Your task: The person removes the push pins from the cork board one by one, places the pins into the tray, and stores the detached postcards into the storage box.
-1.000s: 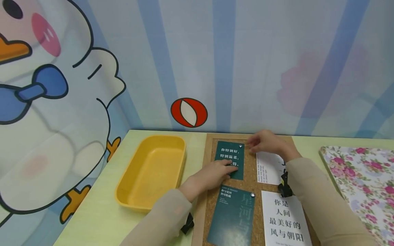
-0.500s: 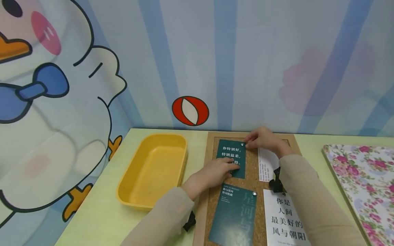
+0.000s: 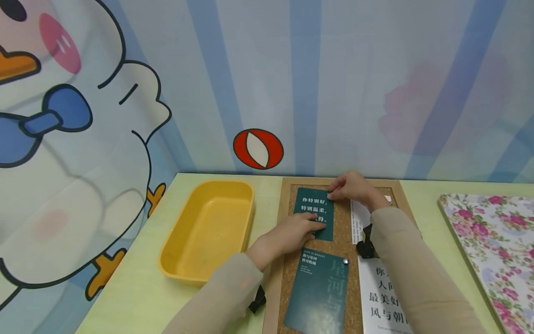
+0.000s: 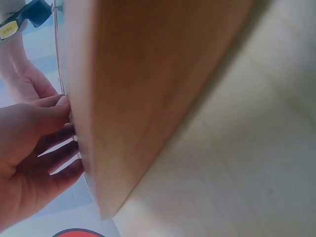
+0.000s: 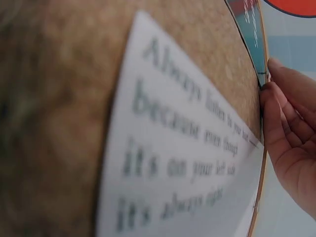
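Observation:
A small dark green card (image 3: 310, 200) with white characters lies at the upper left of the cork board (image 3: 342, 222). My left hand (image 3: 289, 232) rests on its lower part with extended fingers. At the card's upper right corner, my right hand (image 3: 352, 188) pinches the thumbtack with thumb and forefinger; the fingers hide the tack in the head view. In the right wrist view, the fingertips (image 5: 271, 89) meet at the card's corner. A white card with English text (image 5: 173, 143) lies beside it, partly under my right forearm in the head view.
Below lies a larger green card (image 3: 317, 292) with a silver thumbtack (image 3: 346, 261), beside a white card with large characters (image 3: 381, 301). A yellow tray (image 3: 167, 255) stands left of the board. A floral board (image 3: 492, 250) lies at the right.
My right hand has moved left and slightly down from beside the upper green card onto its corner tack, which its fingers now cover. The left hand stays on the card.

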Tool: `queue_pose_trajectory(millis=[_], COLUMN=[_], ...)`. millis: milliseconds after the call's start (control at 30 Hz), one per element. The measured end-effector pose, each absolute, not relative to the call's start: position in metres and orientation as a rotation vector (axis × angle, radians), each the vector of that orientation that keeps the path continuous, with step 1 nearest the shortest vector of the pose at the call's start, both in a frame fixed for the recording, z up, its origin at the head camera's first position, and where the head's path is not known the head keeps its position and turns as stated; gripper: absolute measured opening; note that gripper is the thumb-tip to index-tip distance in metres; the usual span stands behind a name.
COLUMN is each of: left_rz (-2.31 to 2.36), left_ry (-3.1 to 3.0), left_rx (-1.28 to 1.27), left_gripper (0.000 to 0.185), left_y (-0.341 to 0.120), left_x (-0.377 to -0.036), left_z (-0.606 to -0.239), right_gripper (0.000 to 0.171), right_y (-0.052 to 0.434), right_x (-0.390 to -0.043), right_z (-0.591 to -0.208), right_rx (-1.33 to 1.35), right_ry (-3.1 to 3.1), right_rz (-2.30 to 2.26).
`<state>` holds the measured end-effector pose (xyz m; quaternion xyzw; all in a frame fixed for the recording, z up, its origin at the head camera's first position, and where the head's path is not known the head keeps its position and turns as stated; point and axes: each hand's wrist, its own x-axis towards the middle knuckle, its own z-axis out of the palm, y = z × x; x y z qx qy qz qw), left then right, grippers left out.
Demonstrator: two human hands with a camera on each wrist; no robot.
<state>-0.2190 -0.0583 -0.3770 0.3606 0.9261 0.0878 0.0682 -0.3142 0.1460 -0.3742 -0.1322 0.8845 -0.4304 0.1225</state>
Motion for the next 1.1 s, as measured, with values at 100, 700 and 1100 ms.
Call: queue_pose_trajectory(millis=[100, 700, 1100], left_rz=[0.255, 0.252, 0.229], left_ry=[2.784, 2.792, 2.799], left_rx=[1.079, 1.066, 1.093], left_gripper=[0.037, 0.038, 0.037], left_y=[-0.057, -0.057, -0.058], left_x=[-0.219, -0.221, -0.22], left_z=[-0.376, -0.376, -0.376], right_gripper=[0.028, 0.021, 0.021], right_y=[0.144, 0.13, 0.134], right_x=[-0.314, -0.313, -0.317], right_z=[-0.375, -0.368, -0.37], right_rx=[-0.341, -0.13, -0.33], right_ry=[2.604, 2.739, 2.745], right_rz=[-1.255, -1.096, -1.025])
